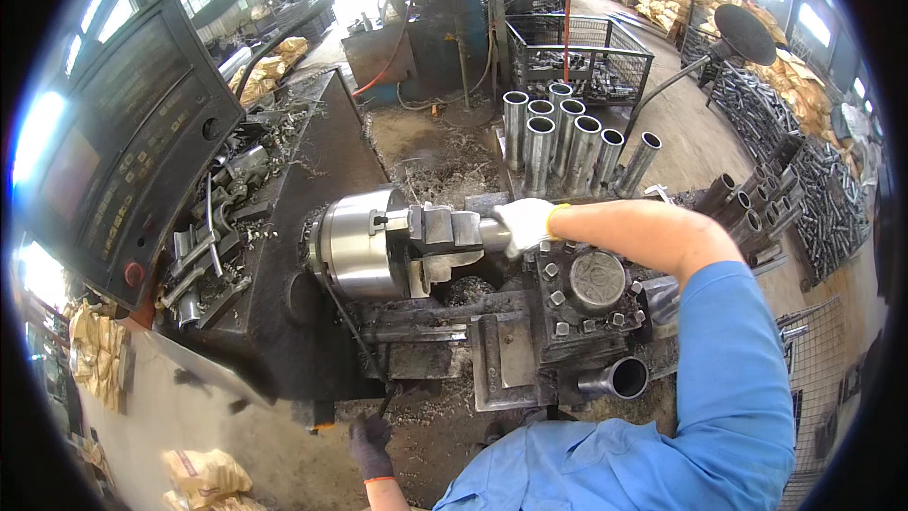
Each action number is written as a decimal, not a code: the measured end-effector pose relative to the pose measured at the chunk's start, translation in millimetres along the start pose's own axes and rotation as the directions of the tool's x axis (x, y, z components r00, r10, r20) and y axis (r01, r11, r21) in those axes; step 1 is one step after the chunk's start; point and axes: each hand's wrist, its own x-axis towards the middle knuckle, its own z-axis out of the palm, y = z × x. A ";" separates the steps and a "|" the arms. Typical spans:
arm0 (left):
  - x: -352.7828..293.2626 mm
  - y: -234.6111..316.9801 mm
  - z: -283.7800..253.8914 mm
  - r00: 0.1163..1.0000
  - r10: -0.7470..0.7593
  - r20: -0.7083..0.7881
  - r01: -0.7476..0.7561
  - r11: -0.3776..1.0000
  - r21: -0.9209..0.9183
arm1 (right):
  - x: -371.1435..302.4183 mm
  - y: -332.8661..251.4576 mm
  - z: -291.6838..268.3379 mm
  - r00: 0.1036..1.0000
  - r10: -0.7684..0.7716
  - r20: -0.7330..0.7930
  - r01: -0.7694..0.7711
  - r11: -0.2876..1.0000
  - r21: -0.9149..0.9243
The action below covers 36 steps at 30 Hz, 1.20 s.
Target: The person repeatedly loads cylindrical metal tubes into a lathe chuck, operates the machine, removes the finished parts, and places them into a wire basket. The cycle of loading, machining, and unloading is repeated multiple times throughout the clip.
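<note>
My right hand (526,226), in a white glove, is closed around a short metal tube (493,235). The tube's left end lies at the jaws (452,229) of the lathe chuck (364,244); how far it goes in is hidden. Low in front of the machine, my left hand (372,445) wears a dark glove and is closed on the lower end of a slim dark rod (386,403). Just right of the chuck, below my right forearm, sits the square tool post (596,282) with its bolts.
Several upright steel tubes (539,147) stand behind the tool post. Another tube (629,378) lies near my body. A control panel (123,151) rises at the left, beside a chip-strewn top holding metal parts (213,237). A wire crate (582,57) is farther back.
</note>
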 end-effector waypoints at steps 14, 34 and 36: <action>32.7 78.7 -57.2 0.986 -0.166 0.013 0.164 0.956 -0.242 | 37.0 -16.5 5.6 0.999 -0.027 -0.034 0.029 0.997 0.065; -46.5 352.4 199.8 0.045 0.797 0.603 -0.458 -0.520 0.721 | -393.2 -118.3 83.9 0.234 0.564 -0.792 -0.153 0.825 0.543; -12.4 396.7 244.7 0.251 0.805 0.537 -0.284 -0.469 0.836 | -411.6 -114.3 110.2 0.193 0.563 -0.804 -0.181 0.826 0.534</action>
